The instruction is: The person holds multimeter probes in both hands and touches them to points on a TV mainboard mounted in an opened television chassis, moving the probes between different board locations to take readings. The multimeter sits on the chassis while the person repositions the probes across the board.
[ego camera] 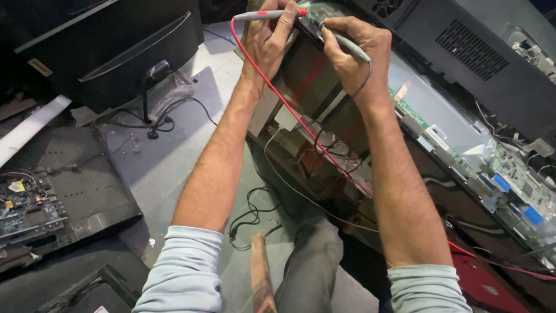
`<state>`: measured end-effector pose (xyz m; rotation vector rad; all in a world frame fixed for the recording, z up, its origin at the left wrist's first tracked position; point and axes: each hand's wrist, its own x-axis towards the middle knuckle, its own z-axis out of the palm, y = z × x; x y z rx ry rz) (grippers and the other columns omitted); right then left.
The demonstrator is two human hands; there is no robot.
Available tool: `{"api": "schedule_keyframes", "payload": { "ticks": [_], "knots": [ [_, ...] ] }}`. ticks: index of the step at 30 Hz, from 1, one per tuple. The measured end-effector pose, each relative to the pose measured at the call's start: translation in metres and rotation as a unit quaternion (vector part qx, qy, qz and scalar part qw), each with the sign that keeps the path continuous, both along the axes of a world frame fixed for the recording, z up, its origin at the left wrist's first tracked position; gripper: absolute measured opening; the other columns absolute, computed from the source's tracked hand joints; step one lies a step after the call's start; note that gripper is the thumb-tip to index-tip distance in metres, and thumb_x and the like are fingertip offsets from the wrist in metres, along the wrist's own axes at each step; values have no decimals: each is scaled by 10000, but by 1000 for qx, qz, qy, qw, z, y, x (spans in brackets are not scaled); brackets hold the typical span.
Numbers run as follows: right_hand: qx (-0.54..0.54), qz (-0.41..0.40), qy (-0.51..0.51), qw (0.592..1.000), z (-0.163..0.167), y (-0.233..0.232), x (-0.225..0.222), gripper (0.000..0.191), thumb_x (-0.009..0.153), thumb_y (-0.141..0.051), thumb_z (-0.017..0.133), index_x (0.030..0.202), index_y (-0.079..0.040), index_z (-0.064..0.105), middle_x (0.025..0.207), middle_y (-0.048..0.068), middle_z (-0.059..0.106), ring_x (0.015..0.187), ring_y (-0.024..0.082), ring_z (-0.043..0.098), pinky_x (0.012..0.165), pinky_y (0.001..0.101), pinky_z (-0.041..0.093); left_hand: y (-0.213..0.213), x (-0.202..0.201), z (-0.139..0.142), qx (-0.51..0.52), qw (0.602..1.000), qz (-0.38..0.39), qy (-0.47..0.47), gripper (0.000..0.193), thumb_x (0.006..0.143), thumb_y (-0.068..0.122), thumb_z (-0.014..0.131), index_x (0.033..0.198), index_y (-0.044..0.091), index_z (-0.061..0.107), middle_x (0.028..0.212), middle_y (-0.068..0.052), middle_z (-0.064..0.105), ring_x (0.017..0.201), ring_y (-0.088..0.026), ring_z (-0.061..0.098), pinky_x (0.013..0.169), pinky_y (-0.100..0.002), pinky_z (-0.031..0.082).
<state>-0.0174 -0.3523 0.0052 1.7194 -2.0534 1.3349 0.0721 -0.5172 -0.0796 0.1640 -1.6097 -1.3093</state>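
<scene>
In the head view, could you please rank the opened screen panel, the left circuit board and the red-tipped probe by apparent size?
1. Screen panel, largest.
2. Circuit board.
3. Red-tipped probe in the left hand, smallest, though it lies farther from the camera than the board.
</scene>
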Motion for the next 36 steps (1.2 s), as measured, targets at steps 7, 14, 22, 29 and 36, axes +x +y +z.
{"api": "schedule_keyframes", "payload": {
  "ticks": [7,14,22,29,36],
  "knots": [
    [2,-10,-1,1000,1,0,2,146,996,-43,768,1131,12,769,939,99,795,831,91,742,747,244,580,1,-7,0,12,1000,12,11,284,1093,271,577,993,21,665,852,-56,678,807,-158,626,757,-332,492],
    [2,-9,-7,1000,1,-1,3,150,991,-41,762,1133,7,770,943,102,796,835,93,742,751,245,584,-2,-4,0,-7,999,9,30,266,1107,236,572,988,21,674,882,-54,690,846,-159,641,800,-335,499],
    [0,-13,-6,1000,-1,-2,1,147,982,-45,768,1120,6,770,924,102,795,825,94,744,741,249,581,-3,-6,-5,-2,1000,1,25,255,1113,225,573,986,24,665,884,-44,674,852,-148,633,806,-314,498],
    [-9,-11,6,1000,-3,-3,0,144,975,-40,772,1111,8,770,935,107,794,826,91,746,739,250,583,0,0,4,6,1000,2,27,260,1111,242,581,991,25,659,890,-46,680,851,-145,632,800,-322,506],
    [-3,-22,-24,999,-2,-8,4,130,971,-67,757,1084,-5,773,894,90,794,797,85,719,715,259,582,-7,-2,-12,10,999,37,1,245,1103,243,604,1042,21,689,915,-62,713,851,-183,671,768,-339,512]
  ]
}}
